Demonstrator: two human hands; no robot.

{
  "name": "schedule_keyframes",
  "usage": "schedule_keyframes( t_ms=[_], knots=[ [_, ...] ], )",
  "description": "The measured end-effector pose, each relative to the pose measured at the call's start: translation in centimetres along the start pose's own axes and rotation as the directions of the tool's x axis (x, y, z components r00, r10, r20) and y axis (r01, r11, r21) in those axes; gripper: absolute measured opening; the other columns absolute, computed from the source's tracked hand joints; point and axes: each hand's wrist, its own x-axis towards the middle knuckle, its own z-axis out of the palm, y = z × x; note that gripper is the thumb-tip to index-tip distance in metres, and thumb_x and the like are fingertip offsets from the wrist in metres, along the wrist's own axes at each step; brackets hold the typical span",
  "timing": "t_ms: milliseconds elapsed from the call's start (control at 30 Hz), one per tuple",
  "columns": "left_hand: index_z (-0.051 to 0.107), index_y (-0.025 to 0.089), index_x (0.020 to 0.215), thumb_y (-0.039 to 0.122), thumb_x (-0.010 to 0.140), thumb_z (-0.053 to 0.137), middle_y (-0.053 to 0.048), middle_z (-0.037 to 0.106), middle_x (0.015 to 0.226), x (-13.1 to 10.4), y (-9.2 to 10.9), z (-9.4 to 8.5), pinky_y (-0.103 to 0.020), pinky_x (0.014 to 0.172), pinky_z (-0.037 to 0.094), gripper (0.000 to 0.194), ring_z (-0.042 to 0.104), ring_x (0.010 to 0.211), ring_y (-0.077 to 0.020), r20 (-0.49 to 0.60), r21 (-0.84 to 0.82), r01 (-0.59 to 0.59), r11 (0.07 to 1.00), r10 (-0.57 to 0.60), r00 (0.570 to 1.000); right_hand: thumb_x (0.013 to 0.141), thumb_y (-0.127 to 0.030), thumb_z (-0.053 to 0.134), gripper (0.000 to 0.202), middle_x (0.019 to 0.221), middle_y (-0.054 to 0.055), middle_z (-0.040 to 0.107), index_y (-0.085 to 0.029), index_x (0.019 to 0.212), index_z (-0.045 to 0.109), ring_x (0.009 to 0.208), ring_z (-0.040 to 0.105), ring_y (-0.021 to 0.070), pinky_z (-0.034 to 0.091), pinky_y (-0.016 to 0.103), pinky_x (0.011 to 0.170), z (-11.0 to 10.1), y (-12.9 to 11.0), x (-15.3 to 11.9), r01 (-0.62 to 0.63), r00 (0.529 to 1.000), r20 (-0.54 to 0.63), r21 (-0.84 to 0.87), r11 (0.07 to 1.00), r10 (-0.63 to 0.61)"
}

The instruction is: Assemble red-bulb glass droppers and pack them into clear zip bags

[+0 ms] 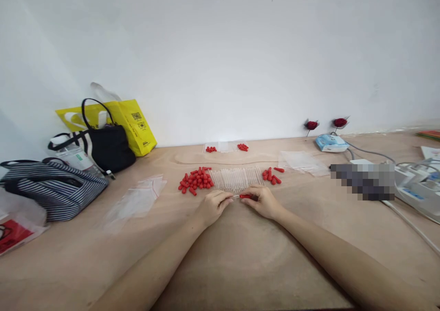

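Note:
My left hand (pixel 213 206) is closed in a pinch on a thin glass dropper tube (pixel 236 196). Between the fingertips of my right hand (pixel 264 202) is a red rubber bulb (pixel 244 196), its narrow end turned toward the tube. Tube and bulb are in line; whether one sits inside the other I cannot tell. Just beyond my hands lies a row of clear glass dropper tubes (pixel 237 178), side by side. A heap of red rubber bulbs (pixel 195 180) is left of the row, and a smaller group of red bulbs (pixel 271 175) lies to its right.
Clear plastic bags lie at the left (pixel 140 198) and right (pixel 302 162). By the wall are bags with red bulbs (pixel 242 147). A striped bag (pixel 65 189), black bag (pixel 112 148) and yellow bag (pixel 137 130) stand left. Right are a tissue pack (pixel 331 143) and cables (pixel 412 228).

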Motion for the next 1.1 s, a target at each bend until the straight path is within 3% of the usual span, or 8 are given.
schedule_keyframes(
  t_ms=[300,500,767,1100],
  knots=[
    [0.062,0.018,0.086,0.024,0.085,0.048,-0.001,0.068,0.078,0.02,0.02,-0.23,-0.027,0.063,0.040,0.016,0.061,0.069,-0.0138,0.004,0.156,-0.084,0.984,0.085,0.996,0.080,-0.023,0.053,0.012,0.083,0.004,0.063,-0.022,0.088,0.063,0.077,0.057,0.0149,0.041,0.031,0.074,0.30,0.38,-0.22,0.151,0.988,-0.013,-0.105,0.983,-0.154],
    [0.063,0.017,0.087,0.024,0.088,0.043,-0.002,0.065,0.074,-0.01,0.31,-0.27,-0.026,0.062,0.040,0.021,0.057,0.063,-0.0125,-0.001,0.149,-0.125,0.981,0.127,0.992,0.083,-0.019,0.048,0.011,0.081,0.004,0.061,-0.019,0.086,0.058,0.077,0.056,0.0143,0.038,0.030,0.073,0.28,0.00,-0.43,0.220,0.975,0.005,-0.144,0.965,-0.221],
    [0.062,0.017,0.083,0.021,0.087,0.043,-0.002,0.064,0.070,-0.13,0.50,0.08,-0.028,0.064,0.039,0.020,0.055,0.062,-0.0130,0.025,0.133,-0.150,0.980,0.148,0.989,0.083,-0.019,0.045,0.011,0.079,0.003,0.063,-0.020,0.083,0.055,0.074,0.056,0.0146,0.038,0.031,0.074,0.20,-0.47,-0.47,0.206,0.978,0.043,-0.095,0.974,-0.203],
    [0.060,0.017,0.084,0.022,0.087,0.044,-0.002,0.066,0.076,-0.18,0.33,-0.01,-0.028,0.067,0.038,0.017,0.057,0.066,-0.0132,0.010,0.092,-0.070,0.993,0.069,0.998,0.080,-0.018,0.049,0.006,0.077,0.003,0.061,-0.019,0.079,0.056,0.074,0.054,0.0142,0.040,0.028,0.070,0.00,-0.48,-0.31,0.137,0.990,0.025,0.001,0.991,-0.137]
  ],
)
